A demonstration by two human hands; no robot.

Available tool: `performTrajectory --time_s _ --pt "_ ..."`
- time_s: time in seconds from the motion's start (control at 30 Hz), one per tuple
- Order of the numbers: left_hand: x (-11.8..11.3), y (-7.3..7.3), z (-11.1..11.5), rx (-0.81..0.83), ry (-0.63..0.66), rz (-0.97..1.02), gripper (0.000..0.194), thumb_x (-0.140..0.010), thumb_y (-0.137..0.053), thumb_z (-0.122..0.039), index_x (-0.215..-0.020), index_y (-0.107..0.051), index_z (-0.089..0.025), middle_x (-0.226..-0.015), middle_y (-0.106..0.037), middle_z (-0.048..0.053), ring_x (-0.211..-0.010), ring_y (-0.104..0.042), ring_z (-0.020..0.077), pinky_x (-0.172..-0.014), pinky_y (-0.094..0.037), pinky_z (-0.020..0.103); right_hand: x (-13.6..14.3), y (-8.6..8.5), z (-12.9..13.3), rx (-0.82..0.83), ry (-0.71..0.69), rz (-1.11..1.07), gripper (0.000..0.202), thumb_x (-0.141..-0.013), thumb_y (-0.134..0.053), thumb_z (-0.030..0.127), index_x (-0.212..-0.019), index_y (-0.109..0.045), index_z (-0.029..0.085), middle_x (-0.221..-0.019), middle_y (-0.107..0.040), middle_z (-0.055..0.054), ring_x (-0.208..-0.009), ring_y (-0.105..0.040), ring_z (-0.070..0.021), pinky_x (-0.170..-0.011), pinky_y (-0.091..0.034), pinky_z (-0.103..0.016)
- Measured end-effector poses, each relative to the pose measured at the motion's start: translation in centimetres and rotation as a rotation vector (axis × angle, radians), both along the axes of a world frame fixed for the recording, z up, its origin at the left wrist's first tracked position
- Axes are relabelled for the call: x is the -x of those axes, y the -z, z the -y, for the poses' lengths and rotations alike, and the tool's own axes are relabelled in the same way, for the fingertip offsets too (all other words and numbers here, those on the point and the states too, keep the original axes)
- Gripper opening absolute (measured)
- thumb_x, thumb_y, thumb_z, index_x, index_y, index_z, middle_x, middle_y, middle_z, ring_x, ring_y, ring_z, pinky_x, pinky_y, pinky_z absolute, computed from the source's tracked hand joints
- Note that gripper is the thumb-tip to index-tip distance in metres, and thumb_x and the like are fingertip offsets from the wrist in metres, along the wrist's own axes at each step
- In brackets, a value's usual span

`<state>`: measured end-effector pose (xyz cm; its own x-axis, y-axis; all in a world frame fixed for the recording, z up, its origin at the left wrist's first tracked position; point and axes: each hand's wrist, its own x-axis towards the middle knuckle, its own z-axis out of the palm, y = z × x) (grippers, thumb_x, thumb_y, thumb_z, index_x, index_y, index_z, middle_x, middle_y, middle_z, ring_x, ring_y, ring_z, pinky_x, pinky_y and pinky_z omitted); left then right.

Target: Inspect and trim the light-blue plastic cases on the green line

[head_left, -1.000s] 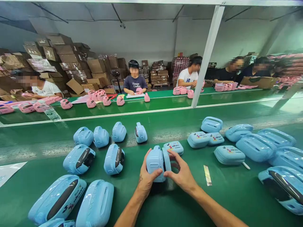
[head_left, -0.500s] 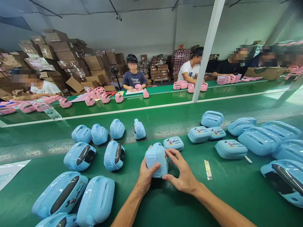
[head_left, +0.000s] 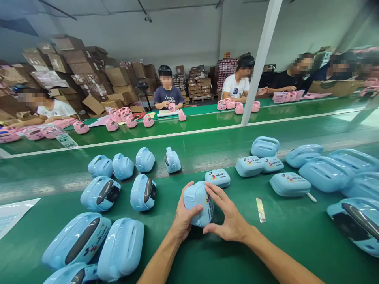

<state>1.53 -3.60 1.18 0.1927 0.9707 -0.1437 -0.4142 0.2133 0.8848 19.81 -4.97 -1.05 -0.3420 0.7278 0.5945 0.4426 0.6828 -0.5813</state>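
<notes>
The grip of both hands is closed around a blue casing just below the centre of the frame: the left hand wraps its left side with the thumb across the near face, while the right hand has its fingers curved over the right, printed side. The lettering there is turned too far away to read.

Just behind it lies a flat blue case marked "MICKEY" with a cartoon figure; the smaller line beneath is too small to read. The same word shows on a thicker case at right of centre and, slanted, on the large blue casing at lower left. Across the green table, a person's dark shirt reads "Vintage Couture".

More blue casings stand at left and right, with a small printed strip lying to the right of the hands. A white post cuts the upper right of the view, partly in front of the far row of pink casings. Stacked cartons fill the upper left.
</notes>
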Motion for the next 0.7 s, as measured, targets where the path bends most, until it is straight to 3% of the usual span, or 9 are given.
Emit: performTrajectory --time_s 0.27,0.43,0.57,0.7 --pt "-0.2 0.3 0.2 0.083 0.042 0.101 0.090 -0.054 -0.096 -0.034 -0.134 -0.058 -0.024 -0.124 -0.071 0.011 -0.115 -0.065 0.0341 -0.096 -0.053 0.043 0.1 0.6 -0.2 -0.018 0.055 -0.033 0.111 -0.067 -0.084 0.064 -0.159 -0.031 0.029 -0.153 -0.045 -0.016 -0.139 -0.047 -0.0382 -0.116 -0.041 -0.057" --pt "-0.6 0.9 0.2 0.227 0.033 0.204 0.076 -0.062 -0.091 -0.031 -0.132 -0.060 -0.023 -0.120 -0.074 0.010 -0.116 -0.066 0.0355 -0.101 -0.052 0.049 -0.1 0.5 0.0 0.100 -0.024 -0.075 0.103 -0.075 -0.081 0.058 -0.159 -0.030 0.028 -0.158 -0.038 -0.016 -0.144 -0.042 -0.0371 -0.118 -0.039 -0.054" --pt "-0.9 1.4 0.1 0.321 0.044 0.273 0.060 -0.063 -0.089 -0.034 -0.117 -0.067 -0.018 -0.107 -0.077 0.011 -0.113 -0.068 0.0375 -0.103 -0.051 0.053 -0.3 0.3 -0.2 0.135 -0.054 -0.078 0.096 -0.077 -0.082 0.052 -0.157 -0.034 0.030 -0.160 -0.038 -0.014 -0.146 -0.040 -0.0362 -0.119 -0.037 -0.054" --pt "-0.4 1.9 0.0 0.333 0.119 0.333 0.057 -0.067 -0.085 -0.040 -0.115 -0.068 -0.016 -0.107 -0.078 0.013 -0.118 -0.066 0.0399 -0.107 -0.048 0.054 0.0 -0.1 0.0 0.104 -0.035 -0.056 0.104 -0.075 -0.082 0.058 -0.159 -0.029 0.028 -0.161 -0.037 -0.015 -0.149 -0.036 -0.0376 -0.122 -0.031 -0.057"
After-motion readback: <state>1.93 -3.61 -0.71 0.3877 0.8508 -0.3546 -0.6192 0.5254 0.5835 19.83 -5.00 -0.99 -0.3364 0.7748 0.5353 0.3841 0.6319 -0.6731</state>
